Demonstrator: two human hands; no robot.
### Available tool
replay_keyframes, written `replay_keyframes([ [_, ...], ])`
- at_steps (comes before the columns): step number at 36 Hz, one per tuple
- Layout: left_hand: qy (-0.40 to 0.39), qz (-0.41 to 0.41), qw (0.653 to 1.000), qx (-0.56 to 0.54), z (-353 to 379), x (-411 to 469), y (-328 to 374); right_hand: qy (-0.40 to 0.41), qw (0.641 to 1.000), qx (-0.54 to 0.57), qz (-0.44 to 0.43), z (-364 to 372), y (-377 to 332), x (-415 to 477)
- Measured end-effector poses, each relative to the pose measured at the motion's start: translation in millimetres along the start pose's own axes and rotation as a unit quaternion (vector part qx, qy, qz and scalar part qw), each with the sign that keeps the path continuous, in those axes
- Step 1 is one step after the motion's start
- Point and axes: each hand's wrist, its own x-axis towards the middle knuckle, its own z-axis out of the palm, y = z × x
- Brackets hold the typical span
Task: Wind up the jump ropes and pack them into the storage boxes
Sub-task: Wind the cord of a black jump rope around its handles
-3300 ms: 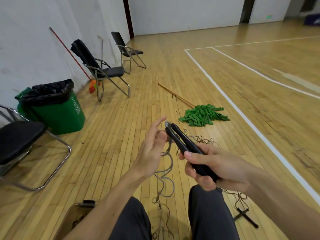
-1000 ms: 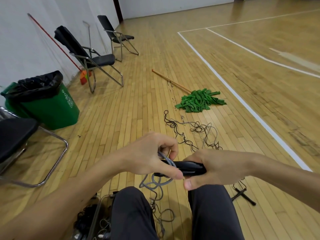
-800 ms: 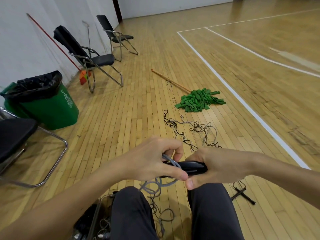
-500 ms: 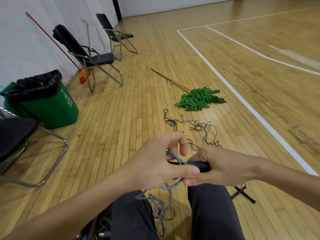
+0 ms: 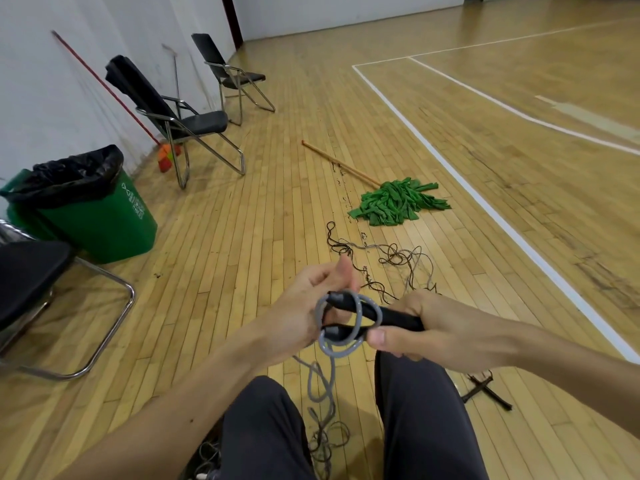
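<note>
Above the lap (image 5: 415, 417): right hand (image 5: 436, 329) clenches black handles (image 5: 394, 315); left hand (image 5: 301, 317), fingers curled, holds grey rope (image 5: 341, 351) looped around them.

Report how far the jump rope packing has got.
Done: a few turns of grey rope circle the black handles. In hand: right hand grips the handles, left hand at the loops. Left: the trailing rope, the tangle of ropes on the floor, and boxing them all.
</note>
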Motion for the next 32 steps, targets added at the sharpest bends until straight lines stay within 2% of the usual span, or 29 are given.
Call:
replay_keyframes([
  [4, 0.073, -0.024, 0.997, 0.03, 14.5, 2.7, -24.5, 0.006, 0.998, 0.051, -0.032, -6.1, -1.9, 7.6],
  [7, 0.127, -0.059, 0.99, -0.011, 30.3, 6.8, -34.7, 0.042, 0.996, 0.076, -0.007, -16.5, 2.2, 13.0],
  [9, 0.16, -0.05, 0.986, 0.002, 34.0, 8.8, -38.9, 0.08, 0.994, 0.067, 0.025, -22.6, 9.7, 15.1],
  [13, 0.148, -0.001, 0.976, 0.162, 31.3, 4.3, -54.1, 0.148, 0.983, 0.055, 0.093, -29.1, 27.5, 20.2],
  [18, 0.103, 0.017, 0.931, 0.349, 28.9, -1.2, -54.5, 0.219, 0.962, 0.022, 0.161, -35.2, 52.2, 28.5],
  [23, 0.068, 0.0, 0.86, 0.506, 19.8, -2.0, -41.3, 0.196, 0.96, -0.01, 0.201, -31.8, 68.8, 29.6],
  [28, 0.027, 0.007, 0.741, 0.671, 14.1, 0.3, -14.3, 0.157, 0.96, -0.024, 0.232, -20.2, 80.4, 31.4],
  [32, -0.036, 0.022, 0.676, 0.736, 10.3, 8.7, 11.3, 0.115, 0.967, -0.048, 0.224, -8.0, 83.8, 35.8],
])
